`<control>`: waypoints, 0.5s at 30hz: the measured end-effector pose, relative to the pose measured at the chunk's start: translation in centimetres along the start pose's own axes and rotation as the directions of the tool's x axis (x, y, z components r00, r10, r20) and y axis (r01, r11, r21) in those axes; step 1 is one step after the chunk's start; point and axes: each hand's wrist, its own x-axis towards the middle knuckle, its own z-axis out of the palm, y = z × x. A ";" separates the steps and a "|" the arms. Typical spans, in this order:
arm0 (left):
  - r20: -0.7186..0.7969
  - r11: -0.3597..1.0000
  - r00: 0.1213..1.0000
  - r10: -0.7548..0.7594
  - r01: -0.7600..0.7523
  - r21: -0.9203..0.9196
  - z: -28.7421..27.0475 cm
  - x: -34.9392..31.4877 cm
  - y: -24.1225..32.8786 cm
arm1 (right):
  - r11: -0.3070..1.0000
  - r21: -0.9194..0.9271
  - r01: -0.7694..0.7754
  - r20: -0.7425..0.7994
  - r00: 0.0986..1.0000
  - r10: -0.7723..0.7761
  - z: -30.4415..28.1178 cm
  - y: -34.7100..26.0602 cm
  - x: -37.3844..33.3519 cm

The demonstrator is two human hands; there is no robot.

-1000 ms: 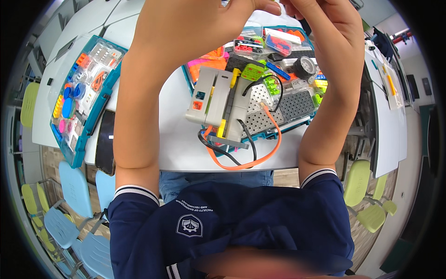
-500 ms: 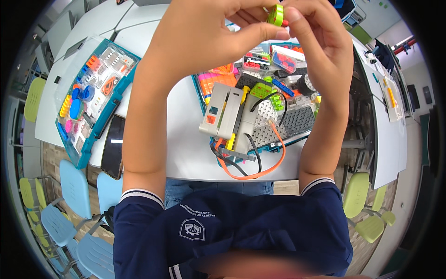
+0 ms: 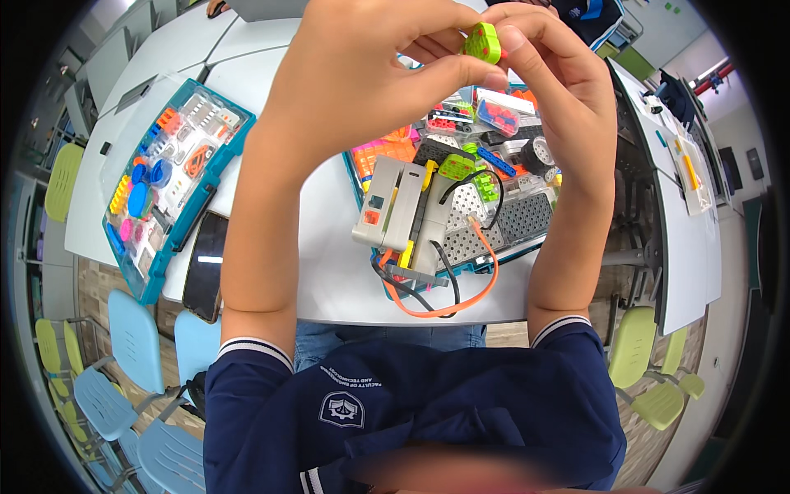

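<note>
A small lime-green building block [image 3: 482, 43] with red pegs is raised above the table at the top of the view. My left hand [image 3: 362, 74] pinches it from the left between thumb and fingers. From the other side my right hand [image 3: 568, 70] grips it too, thumb and fingertips closed at its right edge. Below the hands, a grey and yellow assembly [image 3: 390, 202] with an orange cable [image 3: 491, 284] and black cables rests at the front of an open parts case [image 3: 485, 262]. Perforated grey plates [image 3: 527, 214] and colourful pieces fill that case.
On the left lies a second open teal case [image 3: 197, 218] with blue, yellow and orange parts. A black phone [image 3: 206, 267] is beside it. Blue chairs [image 3: 134, 342] stand at the left, green chairs [image 3: 632, 342] at the right. Another person's dark sleeve [image 3: 605, 23] shows at the top right.
The green block has turned, so more of its broad face with red spots shows. Both hands stay on it. The whole view has shifted slightly.
</note>
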 end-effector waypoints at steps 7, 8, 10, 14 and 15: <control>-0.159 0.929 0.933 -0.322 0.280 -0.242 1.3 0.3 2.6 | 0.955 -0.283 -0.089 -0.135 0.989 0.052 -1.1 -1.0 -0.5; -0.170 0.922 0.918 -0.357 0.317 -0.224 1.4 0.3 3.0 | 0.947 -0.298 -0.120 -0.144 0.986 0.079 -1.0 -1.2 -0.5; -0.207 0.924 0.902 -0.379 0.356 -0.143 1.6 0.4 3.5 | 0.940 -0.315 -0.132 -0.158 0.984 0.085 -0.6 -1.4 -0.5; -0.209 0.940 0.917 -0.339 0.339 -0.034 1.7 0.2 3.2 | 0.901 -0.358 -0.244 -0.235 0.958 0.165 0.3 -1.9 -0.4; -0.171 0.947 0.932 -0.319 0.321 -0.022 1.4 0.0 2.7 | 0.873 -0.373 -0.315 -0.269 0.937 0.223 0.3 -1.9 -0.4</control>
